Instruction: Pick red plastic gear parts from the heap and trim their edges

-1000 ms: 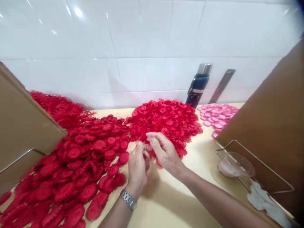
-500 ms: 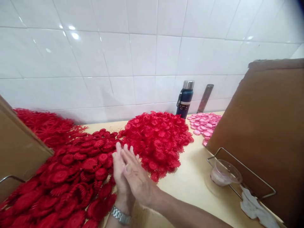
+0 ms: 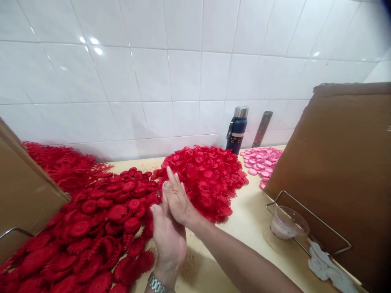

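Note:
My left hand [image 3: 169, 240], with a metal watch [image 3: 156, 283] at its wrist, is raised with its palm turned up and its fingers extended. Flat against it lies my right hand [image 3: 179, 202], fingers stretched out and pointing away from me. The two palms press together, and whether anything is between them is hidden. To the left spreads a heap of dark red fringed discs [image 3: 117, 212] that look like flower pieces. Just beyond my fingers is a pile of brighter red frilled flower pieces [image 3: 207, 179].
Cardboard panels stand at the left [image 3: 24, 195] and right [image 3: 342, 162]. A blue flask [image 3: 236, 132] and pink discs [image 3: 264, 160] are by the tiled wall. A wire stand [image 3: 317, 219], clear plastic cup [image 3: 287, 226] and white cloth [image 3: 328, 266] sit at the right.
My palms have slid against each other: the right hand has moved up and forward, while the left has shifted slightly right and down. The view has tilted slightly.

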A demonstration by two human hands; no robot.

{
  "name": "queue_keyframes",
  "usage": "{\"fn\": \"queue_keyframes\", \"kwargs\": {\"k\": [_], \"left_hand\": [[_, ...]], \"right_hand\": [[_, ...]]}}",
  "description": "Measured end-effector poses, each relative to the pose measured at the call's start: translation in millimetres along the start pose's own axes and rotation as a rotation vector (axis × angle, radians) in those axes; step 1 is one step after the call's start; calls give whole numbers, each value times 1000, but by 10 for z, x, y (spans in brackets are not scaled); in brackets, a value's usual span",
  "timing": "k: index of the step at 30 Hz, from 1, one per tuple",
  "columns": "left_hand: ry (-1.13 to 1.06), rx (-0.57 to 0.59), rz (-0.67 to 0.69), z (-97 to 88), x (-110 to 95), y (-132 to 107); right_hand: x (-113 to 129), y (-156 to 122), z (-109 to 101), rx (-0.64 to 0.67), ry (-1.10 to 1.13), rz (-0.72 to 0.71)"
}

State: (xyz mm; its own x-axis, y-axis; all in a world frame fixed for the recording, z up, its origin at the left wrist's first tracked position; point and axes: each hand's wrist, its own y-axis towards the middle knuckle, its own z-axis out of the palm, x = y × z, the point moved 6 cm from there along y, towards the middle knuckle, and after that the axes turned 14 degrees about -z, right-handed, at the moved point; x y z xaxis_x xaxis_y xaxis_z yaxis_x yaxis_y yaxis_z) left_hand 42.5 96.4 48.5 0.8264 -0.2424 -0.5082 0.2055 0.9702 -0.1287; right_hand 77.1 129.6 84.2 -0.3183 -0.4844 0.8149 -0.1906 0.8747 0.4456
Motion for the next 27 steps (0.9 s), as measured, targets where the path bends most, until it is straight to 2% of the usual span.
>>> {"fn": "queue_keyframes", "kwargs": {"k": [4, 7, 9, 11, 13, 16, 17, 19, 21, 24, 27], "left_hand": [[-72, -123, -37, -169, -213, 34], [-99, -124, -36, -196, -337, 55], [-99, -126, -42, -165, -287, 50], [-75, -74, -54, -84, -173, 38], [-68, -15, -62, -30, -87, 28], [-101, 1, -71, -99, -103, 43], [-108, 1, -72, -138, -132, 54], [-103, 17, -71, -184, -174, 73], [-92, 22, -65, -171, -159, 76], [-77, 5, -65, -87, -74, 56], [-86, -38, -81, -100, -70, 60]], "right_hand": [[191, -376, 201, 137, 23, -69], [308, -587, 271, 131, 37, -159], [237, -501, 233, 107, 16, -111], [99, -308, 147, 82, -14, -11], [35, -162, 49, 38, -49, 13], [93, -255, 77, 93, -23, -3], [173, -335, 123, 138, -25, -80], [278, -458, 154, 122, 0, -167], [240, -441, 147, 109, 3, -110], [74, -247, 63, 61, -20, 37], [71, -235, 75, 54, -43, -5]]}}
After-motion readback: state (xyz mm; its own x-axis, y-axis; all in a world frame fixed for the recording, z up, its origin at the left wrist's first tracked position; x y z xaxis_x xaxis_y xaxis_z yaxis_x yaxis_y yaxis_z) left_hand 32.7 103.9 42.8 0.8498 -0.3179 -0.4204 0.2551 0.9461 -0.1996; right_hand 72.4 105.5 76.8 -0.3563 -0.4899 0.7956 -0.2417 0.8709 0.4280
